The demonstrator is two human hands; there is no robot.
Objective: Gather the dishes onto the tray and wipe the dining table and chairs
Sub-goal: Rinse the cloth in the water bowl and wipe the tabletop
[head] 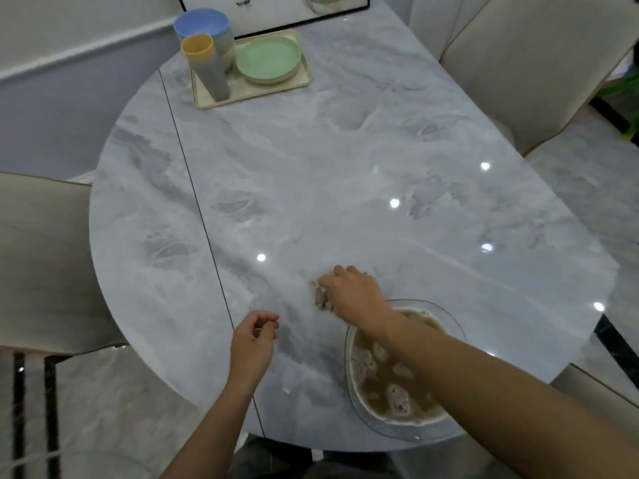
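Cloth (321,297) beside the basin (390,431): your right hand (352,292) clutches it, left hand (252,344) idles loosely curled; press flat, overlap strokes.

A single wide-angle head view looks forward and down from above the near edge of the table (345,167), close over both forearms. It faces the far edge, where the tray (256,93) looks small near the wall; chairs (38,254) curve at both sides
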